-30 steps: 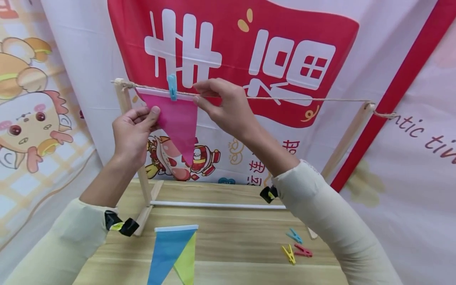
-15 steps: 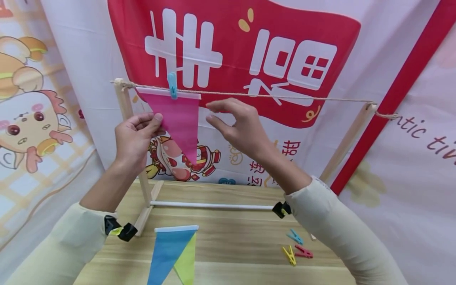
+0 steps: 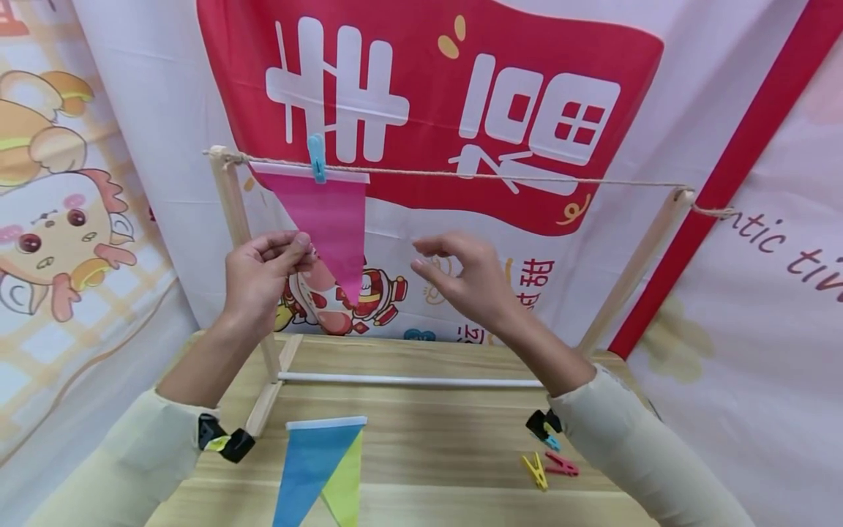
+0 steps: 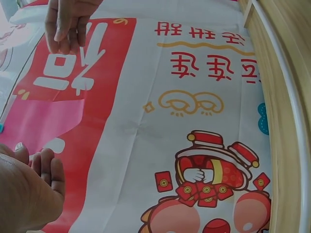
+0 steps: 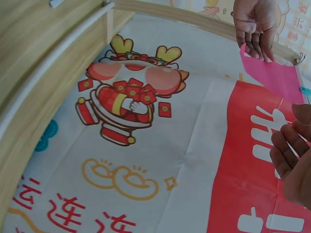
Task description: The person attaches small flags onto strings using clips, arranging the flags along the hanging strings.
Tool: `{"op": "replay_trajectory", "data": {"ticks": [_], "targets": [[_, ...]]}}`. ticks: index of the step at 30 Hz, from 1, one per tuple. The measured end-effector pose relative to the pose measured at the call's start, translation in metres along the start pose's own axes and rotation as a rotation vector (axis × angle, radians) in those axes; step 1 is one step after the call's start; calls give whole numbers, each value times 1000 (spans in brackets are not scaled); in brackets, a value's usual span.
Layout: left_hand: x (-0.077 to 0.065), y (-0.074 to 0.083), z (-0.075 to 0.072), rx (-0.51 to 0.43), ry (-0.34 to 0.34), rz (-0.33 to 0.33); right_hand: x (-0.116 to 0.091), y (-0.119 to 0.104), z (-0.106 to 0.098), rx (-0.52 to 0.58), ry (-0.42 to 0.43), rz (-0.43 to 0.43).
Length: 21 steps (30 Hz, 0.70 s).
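A pink triangular pennant (image 3: 336, 219) with a white top band hangs from the twine (image 3: 428, 172), near its left end. One light blue clothespin (image 3: 317, 157) clips the band to the twine. My left hand (image 3: 260, 274) is at the pennant's slanted left edge, fingers loosely bent and thumb tip right beside the cloth. To the right of the pennant, apart from it, my right hand (image 3: 467, 274) hovers below the twine with relaxed fingers and nothing in them. In the right wrist view, the left hand's fingers (image 5: 255, 46) overlap the pennant's lower part.
Wooden posts (image 3: 230, 197) hold the twine, with a white rod (image 3: 408, 380) low between them. A blue pennant (image 3: 309, 461) overlaps a yellow-green pennant (image 3: 347, 483) on the table. Yellow (image 3: 535, 471) and red (image 3: 562, 464) clothespins lie at right, near a blue one (image 3: 553, 443) partly hidden.
My right hand has left the pennant's top right corner and moved down and right. My left hand has slid down along the slanted edge. The pennant still hangs clipped.
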<state>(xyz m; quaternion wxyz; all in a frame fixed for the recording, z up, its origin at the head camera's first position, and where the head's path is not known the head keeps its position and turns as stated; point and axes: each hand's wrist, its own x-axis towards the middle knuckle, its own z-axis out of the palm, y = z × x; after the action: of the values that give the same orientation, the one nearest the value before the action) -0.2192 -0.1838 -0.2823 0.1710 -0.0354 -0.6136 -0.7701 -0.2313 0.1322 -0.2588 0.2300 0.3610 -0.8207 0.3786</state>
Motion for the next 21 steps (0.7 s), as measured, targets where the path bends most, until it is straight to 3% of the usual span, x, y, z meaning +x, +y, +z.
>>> {"op": "replay_trajectory", "data": {"ticks": [21], "targets": [[-18, -29, -5, 151, -40, -48, -68, 38, -8, 14, -15, 219]]}}
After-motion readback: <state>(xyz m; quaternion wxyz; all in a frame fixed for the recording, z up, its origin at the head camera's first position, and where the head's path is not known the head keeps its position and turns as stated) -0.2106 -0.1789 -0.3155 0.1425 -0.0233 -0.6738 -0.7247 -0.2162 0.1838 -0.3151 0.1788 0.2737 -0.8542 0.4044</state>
